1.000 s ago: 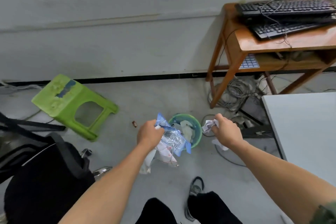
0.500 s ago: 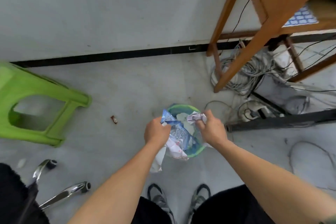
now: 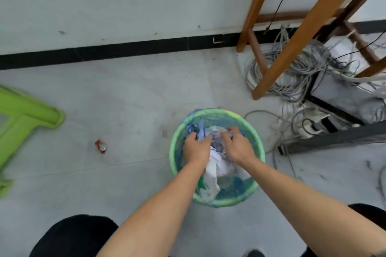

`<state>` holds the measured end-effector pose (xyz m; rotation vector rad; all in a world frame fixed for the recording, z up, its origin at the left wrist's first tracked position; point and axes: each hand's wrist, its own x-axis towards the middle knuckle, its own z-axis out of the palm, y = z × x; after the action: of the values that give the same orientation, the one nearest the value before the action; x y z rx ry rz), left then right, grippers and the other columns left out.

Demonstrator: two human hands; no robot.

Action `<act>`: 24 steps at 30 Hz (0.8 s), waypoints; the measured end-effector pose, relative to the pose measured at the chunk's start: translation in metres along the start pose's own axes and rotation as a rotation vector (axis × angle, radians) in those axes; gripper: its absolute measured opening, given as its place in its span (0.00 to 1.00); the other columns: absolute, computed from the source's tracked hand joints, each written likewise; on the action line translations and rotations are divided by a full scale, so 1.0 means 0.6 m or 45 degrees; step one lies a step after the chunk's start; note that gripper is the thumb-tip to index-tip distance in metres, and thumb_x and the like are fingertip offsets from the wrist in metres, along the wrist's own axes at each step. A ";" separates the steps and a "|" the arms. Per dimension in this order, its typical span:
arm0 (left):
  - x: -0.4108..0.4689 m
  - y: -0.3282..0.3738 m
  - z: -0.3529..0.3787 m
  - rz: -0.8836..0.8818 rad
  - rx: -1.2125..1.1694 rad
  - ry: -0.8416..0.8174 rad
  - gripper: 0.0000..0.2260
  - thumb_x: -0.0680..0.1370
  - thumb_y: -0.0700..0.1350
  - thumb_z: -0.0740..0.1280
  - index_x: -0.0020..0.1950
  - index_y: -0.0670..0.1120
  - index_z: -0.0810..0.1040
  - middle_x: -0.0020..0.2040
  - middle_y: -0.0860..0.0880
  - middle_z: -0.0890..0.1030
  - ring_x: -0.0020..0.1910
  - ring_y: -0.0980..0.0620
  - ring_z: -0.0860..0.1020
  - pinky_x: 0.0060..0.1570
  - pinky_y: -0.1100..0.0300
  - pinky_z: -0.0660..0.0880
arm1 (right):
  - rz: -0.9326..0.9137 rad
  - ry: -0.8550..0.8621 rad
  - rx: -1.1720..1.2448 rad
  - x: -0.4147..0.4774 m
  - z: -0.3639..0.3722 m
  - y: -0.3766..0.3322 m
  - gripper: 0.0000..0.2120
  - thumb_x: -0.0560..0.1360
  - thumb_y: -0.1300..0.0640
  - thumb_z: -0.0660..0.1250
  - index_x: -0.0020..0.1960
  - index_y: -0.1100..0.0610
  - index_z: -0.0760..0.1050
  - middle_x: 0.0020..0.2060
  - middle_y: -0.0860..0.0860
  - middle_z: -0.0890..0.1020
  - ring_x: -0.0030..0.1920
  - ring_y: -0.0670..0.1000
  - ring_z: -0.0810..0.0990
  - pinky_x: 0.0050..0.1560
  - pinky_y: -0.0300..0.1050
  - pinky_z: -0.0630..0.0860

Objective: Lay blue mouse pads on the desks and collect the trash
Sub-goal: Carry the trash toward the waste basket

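Several crumpled wrappers [image 3: 213, 165], white paper mixed with blue and clear plastic film, sit inside the green waste basket [image 3: 173, 152], piled from its middle toward the near rim. Left hand [image 3: 197, 149] is down inside the basket mouth, fingers curled and gripping the blue-edged part of the crumpled wrappers. Right hand [image 3: 238, 146] is just beside it, also inside the mouth, with bent fingers pinching the clear film at the top of the same pile. Motion blur hides the exact fingertip contact. The two hands are close together but apart, with white paper showing between the wrists. The basket stands on the grey floor [image 3: 129, 98], directly ahead of the person's dark-trousered knees [image 3: 73, 236]. A small red scrap [image 3: 100, 146] lies on the floor to the left of the basket, well apart from it. A lime-green plastic stool [image 3: 25, 115] lies at the left edge of view. To the right of the basket, a tangle of grey cables [image 3: 292, 73] surrounds the foot of a wooden desk leg [image 3: 292, 44]. A black skirting strip [image 3: 125, 50] runs along the base of the wall.
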<state>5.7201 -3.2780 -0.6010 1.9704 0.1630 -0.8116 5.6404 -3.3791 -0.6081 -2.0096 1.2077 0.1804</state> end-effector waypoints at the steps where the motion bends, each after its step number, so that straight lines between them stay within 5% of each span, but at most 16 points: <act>1: 0.003 -0.004 0.005 0.031 -0.066 -0.001 0.06 0.71 0.45 0.69 0.38 0.45 0.73 0.34 0.49 0.75 0.33 0.46 0.71 0.37 0.55 0.71 | -0.011 0.010 0.016 0.003 0.006 0.006 0.25 0.80 0.39 0.53 0.70 0.53 0.66 0.58 0.58 0.81 0.59 0.61 0.78 0.57 0.53 0.73; 6: 0.010 0.007 0.000 0.176 -0.263 0.048 0.07 0.73 0.51 0.67 0.40 0.49 0.73 0.36 0.52 0.76 0.39 0.48 0.75 0.43 0.54 0.71 | -0.119 0.053 -0.088 0.009 -0.014 0.016 0.23 0.82 0.43 0.53 0.71 0.55 0.68 0.62 0.58 0.78 0.64 0.61 0.75 0.61 0.52 0.71; 11: -0.007 0.017 -0.033 0.364 -0.077 0.107 0.11 0.79 0.51 0.63 0.54 0.45 0.76 0.51 0.47 0.79 0.52 0.46 0.77 0.51 0.56 0.70 | -0.290 0.189 -0.310 -0.002 -0.056 0.011 0.20 0.81 0.45 0.56 0.67 0.54 0.72 0.62 0.54 0.79 0.61 0.59 0.77 0.55 0.50 0.73; 17: -0.041 -0.058 -0.069 1.121 0.830 0.098 0.24 0.76 0.59 0.55 0.63 0.46 0.77 0.62 0.46 0.74 0.62 0.46 0.71 0.61 0.52 0.69 | -0.363 0.112 -0.474 -0.008 -0.057 0.028 0.12 0.77 0.49 0.61 0.57 0.52 0.77 0.54 0.53 0.82 0.54 0.58 0.79 0.47 0.48 0.74; 20: -0.040 -0.081 -0.075 1.115 1.463 -0.053 0.26 0.78 0.61 0.49 0.69 0.48 0.72 0.67 0.44 0.71 0.66 0.44 0.68 0.62 0.50 0.66 | -0.398 0.103 -0.453 -0.011 -0.063 0.025 0.15 0.77 0.49 0.62 0.60 0.52 0.78 0.57 0.51 0.82 0.56 0.56 0.79 0.51 0.47 0.75; 24: -0.029 -0.070 -0.077 1.056 1.784 -0.045 0.23 0.82 0.59 0.51 0.71 0.48 0.67 0.67 0.43 0.69 0.65 0.43 0.67 0.62 0.50 0.64 | -0.447 0.111 -0.511 -0.008 -0.088 0.015 0.16 0.77 0.49 0.62 0.62 0.51 0.76 0.58 0.52 0.81 0.58 0.56 0.79 0.52 0.47 0.74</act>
<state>5.7105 -3.2143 -0.6069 2.8425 -1.5239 -0.3408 5.6173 -3.4137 -0.5736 -2.5678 0.8992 0.1711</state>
